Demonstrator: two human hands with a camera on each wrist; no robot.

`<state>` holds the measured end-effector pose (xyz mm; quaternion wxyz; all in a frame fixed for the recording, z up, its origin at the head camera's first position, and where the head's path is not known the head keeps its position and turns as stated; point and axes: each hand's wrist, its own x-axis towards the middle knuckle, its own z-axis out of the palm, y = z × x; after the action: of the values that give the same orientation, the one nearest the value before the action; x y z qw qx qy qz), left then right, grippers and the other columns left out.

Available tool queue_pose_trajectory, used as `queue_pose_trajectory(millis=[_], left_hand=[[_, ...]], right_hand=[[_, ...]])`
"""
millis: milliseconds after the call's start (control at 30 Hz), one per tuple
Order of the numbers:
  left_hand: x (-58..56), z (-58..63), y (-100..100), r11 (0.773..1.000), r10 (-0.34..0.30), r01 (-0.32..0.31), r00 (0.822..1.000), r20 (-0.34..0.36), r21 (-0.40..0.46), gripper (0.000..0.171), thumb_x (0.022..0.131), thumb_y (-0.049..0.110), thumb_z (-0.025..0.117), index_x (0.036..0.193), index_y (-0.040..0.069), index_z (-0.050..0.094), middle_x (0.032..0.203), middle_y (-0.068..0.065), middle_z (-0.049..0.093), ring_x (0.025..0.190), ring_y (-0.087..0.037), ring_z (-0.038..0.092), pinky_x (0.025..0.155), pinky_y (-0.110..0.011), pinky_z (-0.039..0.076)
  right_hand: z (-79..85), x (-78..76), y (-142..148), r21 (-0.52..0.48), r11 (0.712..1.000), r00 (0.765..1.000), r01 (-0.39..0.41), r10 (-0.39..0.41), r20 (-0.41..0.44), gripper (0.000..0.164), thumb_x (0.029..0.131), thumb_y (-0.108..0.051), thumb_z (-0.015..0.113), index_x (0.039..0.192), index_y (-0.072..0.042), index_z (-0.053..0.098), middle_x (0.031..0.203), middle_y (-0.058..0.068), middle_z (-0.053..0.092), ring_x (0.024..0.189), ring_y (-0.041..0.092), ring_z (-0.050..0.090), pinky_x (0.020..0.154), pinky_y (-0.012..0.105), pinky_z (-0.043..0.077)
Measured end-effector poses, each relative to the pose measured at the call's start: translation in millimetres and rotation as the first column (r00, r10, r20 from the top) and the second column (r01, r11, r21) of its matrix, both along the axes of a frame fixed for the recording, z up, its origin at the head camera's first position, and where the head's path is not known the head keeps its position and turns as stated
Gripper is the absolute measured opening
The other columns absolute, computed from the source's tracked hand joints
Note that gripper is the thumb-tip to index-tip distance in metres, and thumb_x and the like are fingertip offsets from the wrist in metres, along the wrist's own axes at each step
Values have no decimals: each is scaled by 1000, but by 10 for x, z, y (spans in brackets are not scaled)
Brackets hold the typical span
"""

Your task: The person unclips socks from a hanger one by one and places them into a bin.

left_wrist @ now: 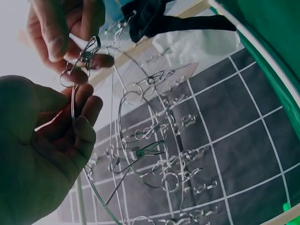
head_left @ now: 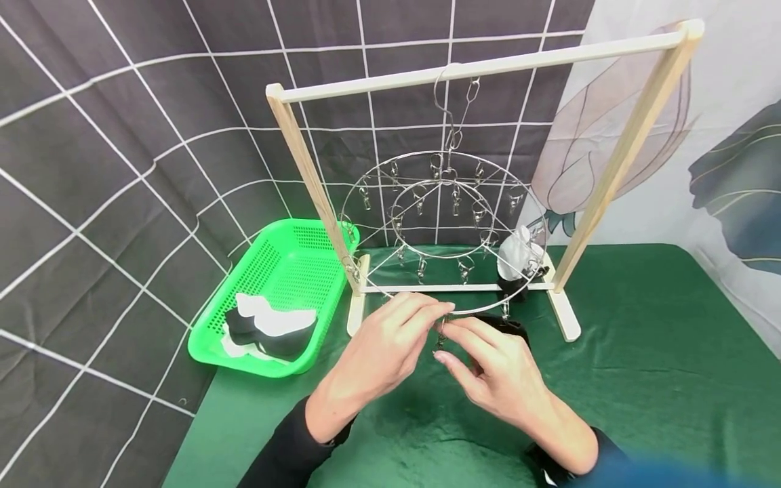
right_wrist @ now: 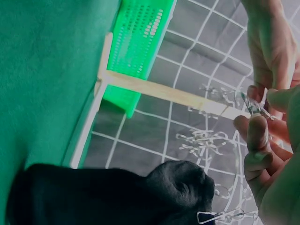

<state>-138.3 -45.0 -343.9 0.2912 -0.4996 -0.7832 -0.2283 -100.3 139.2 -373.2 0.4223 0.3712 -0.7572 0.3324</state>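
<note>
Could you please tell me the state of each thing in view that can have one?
Pale wooden stand: upright
Round silver wire hanger: hung from the stand
Green perforated plastic basket: partly filled
Black and white cloth pieces: bunched in the basket
White cloth piece: hanging from the hanger
Black cloth piece: clipped, hanging
Left hand: holding the hanger
Right hand: pinching silver metal clip

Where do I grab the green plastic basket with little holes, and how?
Probably grip the green plastic basket by its raised near rim, thumb inside, coming from the person's side: that end looks unobstructed, while the pale wooden rack's left post crosses before the far right corner and the dark grey, white-gridded backdrop rises along the left.
</note>
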Motion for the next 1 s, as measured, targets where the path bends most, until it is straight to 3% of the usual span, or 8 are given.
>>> queue_pose_trajectory(millis=[133,300,467,600,767,1000], left_hand=[[-39,3,-46,999,0,-1,1000,26,45,32,90,-7,49,114,7,66,106,-4,65,104,-16,58,93,-30,50],[-77,24,-113,995,-30,26,999,37,96,31,92,-8,47,110,7,67,103,-4,66,102,-15,59,91,-30,51],[-122,12,-169,990,-52,44,997,56,137,30,91,-9,46,106,8,67,98,-2,67,95,-14,60,83,-31,51],[-168,-7,-208,988,-68,55,994,85,147,30,92,-9,45,104,8,66,95,-1,67,90,-13,59,80,-31,49],[-222,-28,-265,990,-58,41,990,128,132,31,91,-11,44,103,9,65,91,0,63,90,-12,56,81,-29,48],[-152,-30,-270,985,15,-35,993,117,168,23,88,-3,58,109,4,63,107,-8,65,105,-17,57,87,-33,51]], right_hand=[[72,25,48,-4,1000,999,26,-26,-24,23,79,-14,75,98,-2,73,83,6,71,43,-3,40,38,10,35],[214,-11,201,-92,996,995,-2,-7,-95,15,81,-7,70,92,2,74,79,11,71,46,3,45,38,12,36],[264,-98,395,-177,982,984,62,-90,-151,15,77,2,63,85,4,75,78,13,70,47,9,43,40,17,33],[248,-139,476,-144,982,982,119,-138,-130,16,77,-1,65,88,1,76,82,14,70,46,8,40,44,22,33],[227,-174,472,-85,987,979,133,-144,-144,15,81,-3,64,86,-4,78,80,10,71,58,16,58,56,35,42],[216,-162,409,-72,990,974,118,-130,-187,18,83,-3,61,84,-5,78,77,9,70,63,18,63,52,32,48]])
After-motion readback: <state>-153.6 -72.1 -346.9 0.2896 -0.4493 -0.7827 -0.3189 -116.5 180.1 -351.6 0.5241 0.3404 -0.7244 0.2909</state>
